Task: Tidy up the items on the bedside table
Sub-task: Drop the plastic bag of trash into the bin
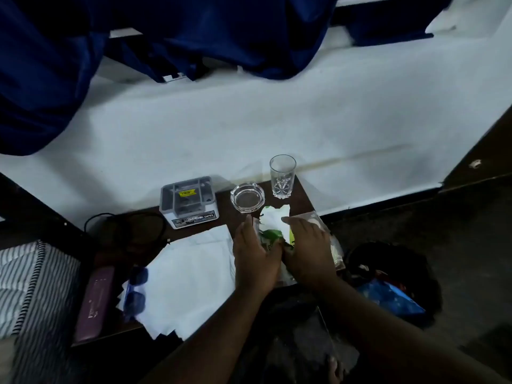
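Note:
On the dark bedside table (224, 210) lies a heap of white and green wrappers (273, 220) near its right edge. My left hand (253, 254) lies against the heap's left side, fingers straight. My right hand (307, 248) covers the heap's right side with fingers spread over a clear plastic bag (336, 249). Behind the heap stand a glass ashtray (247, 197) and an empty drinking glass (282, 176). A grey and white box (189, 202) stands at the table's back left. Loose white paper sheets (191, 275) cover the table's middle.
Blue sunglasses (135, 289) and a purple case (95, 303) lie at the table's left front, near a black cable (124, 225). A dark bin with a blue wrapper (388, 295) stands to the right on the floor. A white wall and blue curtain (41, 79) are behind.

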`<state>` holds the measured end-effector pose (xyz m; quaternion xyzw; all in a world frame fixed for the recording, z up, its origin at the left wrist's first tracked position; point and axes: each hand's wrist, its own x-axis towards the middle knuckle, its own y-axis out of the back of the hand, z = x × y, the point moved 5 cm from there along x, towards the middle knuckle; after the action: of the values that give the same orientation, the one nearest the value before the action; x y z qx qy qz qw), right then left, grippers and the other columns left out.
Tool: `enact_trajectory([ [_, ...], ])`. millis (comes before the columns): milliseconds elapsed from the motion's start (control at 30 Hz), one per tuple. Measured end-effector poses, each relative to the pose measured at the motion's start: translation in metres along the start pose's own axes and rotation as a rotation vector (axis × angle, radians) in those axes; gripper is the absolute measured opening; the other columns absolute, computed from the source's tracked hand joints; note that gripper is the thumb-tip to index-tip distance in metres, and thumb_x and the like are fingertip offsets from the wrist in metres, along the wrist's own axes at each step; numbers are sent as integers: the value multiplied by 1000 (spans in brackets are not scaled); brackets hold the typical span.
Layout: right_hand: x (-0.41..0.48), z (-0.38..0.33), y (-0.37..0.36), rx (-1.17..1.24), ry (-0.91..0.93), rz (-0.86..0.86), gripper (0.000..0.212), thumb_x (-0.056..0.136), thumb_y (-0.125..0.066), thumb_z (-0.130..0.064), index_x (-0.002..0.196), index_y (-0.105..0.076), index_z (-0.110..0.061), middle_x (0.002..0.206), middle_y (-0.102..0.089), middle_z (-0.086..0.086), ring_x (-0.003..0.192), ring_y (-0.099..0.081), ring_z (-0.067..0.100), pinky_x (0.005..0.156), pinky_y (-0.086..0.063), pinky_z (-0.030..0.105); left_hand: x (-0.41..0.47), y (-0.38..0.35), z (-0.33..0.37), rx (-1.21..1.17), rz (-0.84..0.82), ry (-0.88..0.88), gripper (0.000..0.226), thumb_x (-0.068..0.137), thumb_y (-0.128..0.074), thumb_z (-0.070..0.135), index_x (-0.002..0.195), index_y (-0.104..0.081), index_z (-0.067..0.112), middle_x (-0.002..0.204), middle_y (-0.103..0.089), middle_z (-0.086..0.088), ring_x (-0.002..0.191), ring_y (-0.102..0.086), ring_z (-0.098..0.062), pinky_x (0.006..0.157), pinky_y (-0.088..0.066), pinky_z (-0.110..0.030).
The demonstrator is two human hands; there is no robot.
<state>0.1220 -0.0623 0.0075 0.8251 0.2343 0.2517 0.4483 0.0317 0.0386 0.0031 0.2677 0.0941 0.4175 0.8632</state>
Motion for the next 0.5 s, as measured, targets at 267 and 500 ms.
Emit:
enact_trajectory([
  [267, 4, 11, -16, -50, -22, -51, 32, 77, -63, -36, 108, -68, -28, 100, -73, -2, 100, -64, 30, 82, -43, 42, -5, -20, -12, -199, -6, 339, 100, 71, -60, 52, 159, -21, 25, 159, -41, -3, 142, -46, -25, 114, -41, -48],
  [500, -7, 22, 1, -65, -14, -64, 16, 71, -67, -17, 80, -69, -30, 81, -71, -5, 84, -64, 22, 83, -38, 38, -3, -31, -23, -218, 46, 496, 72, 89, -63, 55, 149, -38, 23, 140, -60, -5, 123, -60, -31, 103, -48, -45],
])
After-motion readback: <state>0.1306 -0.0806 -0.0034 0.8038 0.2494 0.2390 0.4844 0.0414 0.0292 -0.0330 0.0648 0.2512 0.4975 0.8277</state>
